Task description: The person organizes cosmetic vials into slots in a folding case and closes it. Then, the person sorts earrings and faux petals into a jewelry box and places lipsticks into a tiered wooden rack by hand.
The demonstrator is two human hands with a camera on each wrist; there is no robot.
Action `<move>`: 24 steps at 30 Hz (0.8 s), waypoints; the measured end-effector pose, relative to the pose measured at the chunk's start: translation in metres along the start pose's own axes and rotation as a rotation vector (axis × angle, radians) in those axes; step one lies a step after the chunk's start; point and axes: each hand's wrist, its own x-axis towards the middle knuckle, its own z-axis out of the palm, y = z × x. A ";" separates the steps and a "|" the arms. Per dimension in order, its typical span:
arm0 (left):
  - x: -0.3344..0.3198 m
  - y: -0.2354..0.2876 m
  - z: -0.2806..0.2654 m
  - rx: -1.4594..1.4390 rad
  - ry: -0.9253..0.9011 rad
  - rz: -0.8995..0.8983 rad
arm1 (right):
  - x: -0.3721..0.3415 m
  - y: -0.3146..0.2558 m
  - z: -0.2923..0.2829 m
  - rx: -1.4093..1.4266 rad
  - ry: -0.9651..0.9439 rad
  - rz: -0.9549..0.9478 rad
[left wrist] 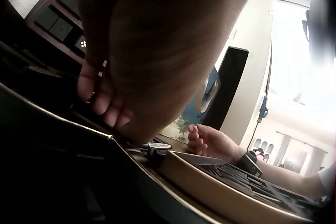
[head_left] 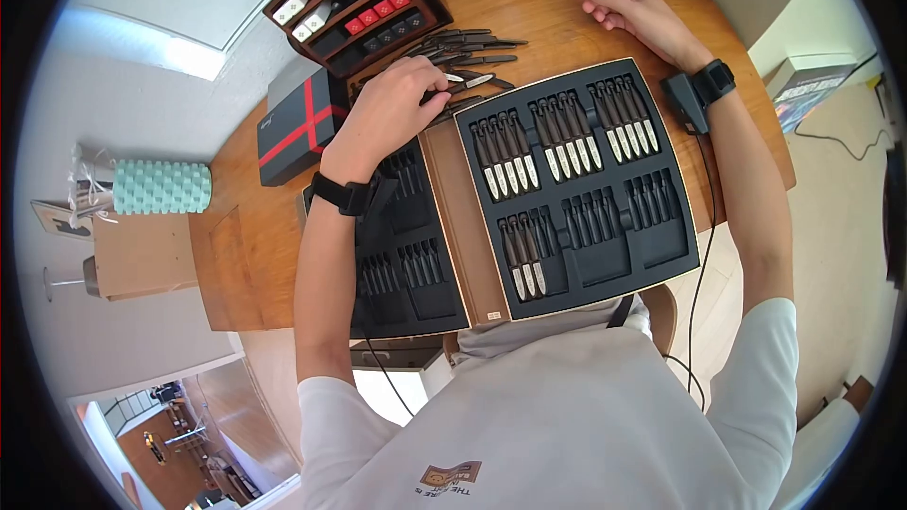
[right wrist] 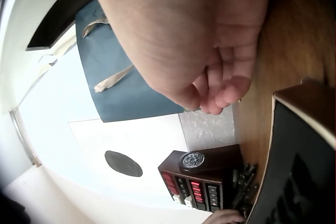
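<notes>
My left hand (head_left: 397, 104) reaches over a loose pile of slim dark-handled knives (head_left: 487, 59), its fingers bent down at the near end of the pile. Whether it grips a knife I cannot tell; the palm hides the fingertips in the left wrist view. An opened two-part case (head_left: 491, 212) with black moulded inserts lies below the hands. Its right half bears rows of knives (head_left: 510, 156) with dark handles and pale silver ends, and some slots stand bare. The right hand (head_left: 633, 14) rests near the table's far edge, fingers loosely bent, holding nothing.
A wooden rack (head_left: 364, 5) with red, black and white cubes stands at the back left. Beside it lies a dark box with a red ribbon (head_left: 302, 127). A teal foam roller (head_left: 162, 187) is farther left. A cable (head_left: 704, 198) hangs from the right wrist camera.
</notes>
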 end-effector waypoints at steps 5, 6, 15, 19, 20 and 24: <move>-0.002 0.004 -0.003 -0.190 0.115 -0.055 | -0.002 -0.001 0.001 -0.086 0.000 -0.035; -0.003 0.007 -0.006 -0.198 0.106 -0.047 | -0.003 -0.002 0.003 -0.084 0.010 -0.025; -0.046 0.044 -0.034 -0.656 0.047 -0.167 | -0.005 -0.015 0.004 -0.020 0.005 0.020; -0.058 0.082 -0.047 -0.682 -0.158 0.059 | -0.006 -0.016 0.005 -0.029 0.017 0.027; -0.060 0.089 -0.044 -0.690 -0.156 0.051 | -0.006 -0.017 0.006 -0.030 0.009 0.034; -0.066 0.107 -0.028 -0.695 -0.257 0.115 | -0.007 -0.017 0.008 -0.067 0.010 0.013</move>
